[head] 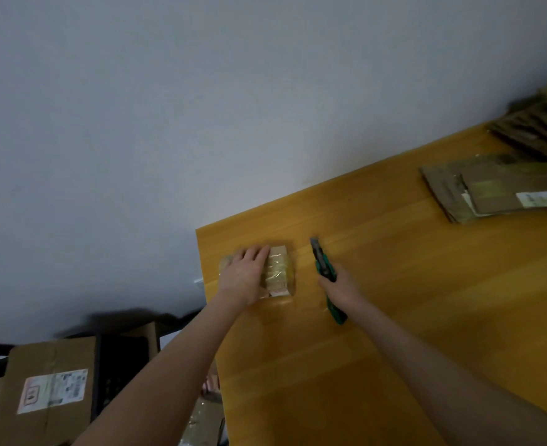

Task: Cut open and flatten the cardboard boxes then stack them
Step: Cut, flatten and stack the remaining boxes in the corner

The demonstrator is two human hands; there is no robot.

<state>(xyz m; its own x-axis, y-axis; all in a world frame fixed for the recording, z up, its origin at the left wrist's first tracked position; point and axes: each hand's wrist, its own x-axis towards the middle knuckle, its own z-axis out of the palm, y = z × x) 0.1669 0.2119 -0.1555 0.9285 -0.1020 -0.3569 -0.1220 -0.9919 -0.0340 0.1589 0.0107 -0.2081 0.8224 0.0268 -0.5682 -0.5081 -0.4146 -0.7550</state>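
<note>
Right grip [340, 286] around cutter [323, 264]

body: person, two arms | left hand [243, 272]: bare | right hand [341, 288]: bare | forearms: uncovered

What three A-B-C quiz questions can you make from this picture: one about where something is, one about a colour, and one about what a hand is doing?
1. Where is the small taped box?
A. on the floor
B. on the table, near its left edge
C. on a chair

2. What colour is the handle of the knife?
A. red
B. blue
C. green

3. What is the left hand doing?
A. pressing flat on the box
B. holding the knife
C. waving in the air

Answers:
1. B: the box sits on the yellow tabletop by its left edge.
2. C: the handle gripped by the right hand is green.
3. A: its fingers lie spread over the box top.
</note>
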